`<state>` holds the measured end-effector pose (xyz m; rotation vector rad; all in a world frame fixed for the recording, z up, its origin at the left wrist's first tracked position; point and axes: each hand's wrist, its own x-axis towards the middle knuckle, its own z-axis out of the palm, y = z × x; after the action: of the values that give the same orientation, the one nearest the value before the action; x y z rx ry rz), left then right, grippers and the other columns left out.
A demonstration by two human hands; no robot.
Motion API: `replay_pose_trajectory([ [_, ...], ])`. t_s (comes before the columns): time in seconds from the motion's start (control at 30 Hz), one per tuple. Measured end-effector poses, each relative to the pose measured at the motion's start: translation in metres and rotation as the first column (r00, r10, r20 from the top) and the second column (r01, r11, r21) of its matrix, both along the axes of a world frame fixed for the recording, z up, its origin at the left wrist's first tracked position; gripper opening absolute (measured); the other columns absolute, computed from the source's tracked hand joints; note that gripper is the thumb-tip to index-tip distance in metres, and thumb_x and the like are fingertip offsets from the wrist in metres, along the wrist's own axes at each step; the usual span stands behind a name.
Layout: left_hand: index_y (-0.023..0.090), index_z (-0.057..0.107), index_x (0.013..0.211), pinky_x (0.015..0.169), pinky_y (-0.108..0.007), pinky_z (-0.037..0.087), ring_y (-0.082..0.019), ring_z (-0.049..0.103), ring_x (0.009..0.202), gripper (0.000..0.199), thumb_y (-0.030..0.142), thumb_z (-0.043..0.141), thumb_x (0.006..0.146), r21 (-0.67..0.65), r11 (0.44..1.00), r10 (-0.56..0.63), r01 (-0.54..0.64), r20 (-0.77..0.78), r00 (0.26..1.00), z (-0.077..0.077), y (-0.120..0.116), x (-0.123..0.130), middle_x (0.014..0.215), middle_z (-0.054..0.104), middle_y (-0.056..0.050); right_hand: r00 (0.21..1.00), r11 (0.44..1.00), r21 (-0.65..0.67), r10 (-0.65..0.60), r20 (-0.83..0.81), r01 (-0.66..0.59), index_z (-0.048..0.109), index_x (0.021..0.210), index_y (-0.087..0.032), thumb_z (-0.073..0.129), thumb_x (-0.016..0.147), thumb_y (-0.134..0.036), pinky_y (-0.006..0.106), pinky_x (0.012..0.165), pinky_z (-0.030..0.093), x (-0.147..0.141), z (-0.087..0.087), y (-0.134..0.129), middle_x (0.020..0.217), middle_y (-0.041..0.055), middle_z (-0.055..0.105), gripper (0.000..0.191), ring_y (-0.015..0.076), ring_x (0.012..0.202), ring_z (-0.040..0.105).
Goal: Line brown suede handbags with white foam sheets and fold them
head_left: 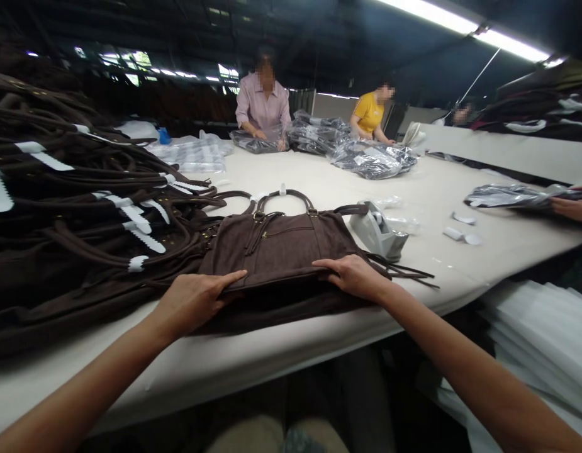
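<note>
1. Here, in the head view, the brown handbag (295, 242) lies on the near part of the pale table (272, 173), between the pile of brown bags (31, 270) at left and the grey tape dispenser (392, 244) at right.
2. It looks soft and matte, with a slanting zip (288, 234), metal rings, knotted cords and white wrapping on the handles (295, 192).
3. Its handles point to the far side and its bottom edge to the near side; its long axis runs left to right.
4. The left hand (191, 303) grasps the near edge at left, index finger on top.
5. The right hand (354, 277) grasps that edge farther right, fingers bent around it.
</note>
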<state>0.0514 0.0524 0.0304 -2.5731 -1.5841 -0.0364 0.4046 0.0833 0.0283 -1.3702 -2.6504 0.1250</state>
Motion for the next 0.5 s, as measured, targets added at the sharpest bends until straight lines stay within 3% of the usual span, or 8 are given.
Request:
replay_pose_trajectory([
  [0.13, 0.036, 0.045, 0.139, 0.064, -0.028, 0.054, -0.022, 0.071, 0.092, 0.05, 0.022, 0.043, 0.091, 0.065, 0.994, -0.093, 0.09, 0.038, 0.995, -0.008, -0.004, 0.0, 0.12, 0.069, -0.001, 0.993, 0.993, 0.041, 0.113, -0.018, -0.112, 0.053, 0.135, -0.027, 0.054, 0.088, -0.015, 0.029, 0.09, 0.051, 0.007, -0.01, 0.0, 0.117, 0.0038, 0.07, 0.049, 0.019, 0.104, 0.067],
  [0.2, 0.03, 0.044, 0.141, 0.079, -0.027, 0.055, -0.018, 0.067, 0.104, 0.056, 0.01, 0.034, 0.089, 0.16, 0.967, -0.211, 0.199, 0.063, 0.975, -0.022, -0.016, -0.004, 0.13, 0.062, -0.002, 0.983, 0.981, 0.095, 0.174, -0.061, -0.167, 0.051, 0.137, -0.026, 0.041, 0.087, -0.003, 0.029, 0.098, 0.047, 0.014, -0.026, -0.006, 0.129, 0.0036, 0.063, 0.056, 0.0163, 0.118, 0.059],
  [0.27, 0.024, 0.041, 0.143, 0.095, -0.03, 0.051, -0.017, 0.061, 0.116, 0.057, 0.007, 0.03, 0.09, 0.291, 0.912, -0.314, 0.288, 0.045, 0.948, -0.037, -0.029, -0.008, 0.137, 0.056, -0.005, 0.978, 0.969, 0.154, 0.202, -0.051, -0.192, 0.049, 0.138, -0.026, 0.033, 0.085, 0.003, 0.037, 0.109, 0.038, 0.022, -0.041, -0.012, 0.137, 0.0038, 0.056, 0.063, 0.0164, 0.129, 0.049],
  [0.37, 0.019, 0.031, 0.148, 0.105, -0.033, 0.044, -0.019, 0.055, 0.124, 0.057, 0.008, 0.031, 0.092, 0.417, 0.847, -0.357, 0.329, -0.014, 0.934, -0.051, -0.047, -0.011, 0.142, 0.051, -0.007, 0.989, 0.967, 0.203, 0.148, 0.033, -0.151, 0.044, 0.142, -0.025, 0.035, 0.081, 0.003, 0.05, 0.115, 0.025, 0.035, -0.052, -0.017, 0.144, 0.0068, 0.049, 0.067, 0.0214, 0.136, 0.041],
  [0.43, 0.018, 0.026, 0.15, 0.11, -0.034, 0.039, -0.019, 0.052, 0.127, 0.06, 0.007, 0.031, 0.091, 0.426, 0.839, -0.361, 0.338, -0.028, 0.932, -0.054, -0.053, -0.012, 0.143, 0.05, -0.007, 0.993, 0.972, 0.216, 0.075, 0.086, -0.092, 0.041, 0.144, -0.021, 0.043, 0.078, -0.001, 0.053, 0.116, 0.02, 0.041, -0.051, -0.019, 0.145, 0.0101, 0.048, 0.069, 0.0255, 0.138, 0.037],
  [0.5, 0.018, 0.023, 0.151, 0.116, -0.042, 0.029, -0.022, 0.048, 0.131, 0.062, 0.006, 0.03, 0.09, 0.411, 0.846, -0.354, 0.339, -0.042, 0.934, -0.052, -0.055, -0.014, 0.143, 0.05, -0.006, 0.992, 0.972, 0.233, -0.014, 0.124, -0.015, 0.04, 0.145, -0.02, 0.052, 0.078, -0.01, 0.057, 0.116, 0.014, 0.046, -0.046, -0.021, 0.146, 0.0131, 0.045, 0.069, 0.0312, 0.14, 0.031],
])
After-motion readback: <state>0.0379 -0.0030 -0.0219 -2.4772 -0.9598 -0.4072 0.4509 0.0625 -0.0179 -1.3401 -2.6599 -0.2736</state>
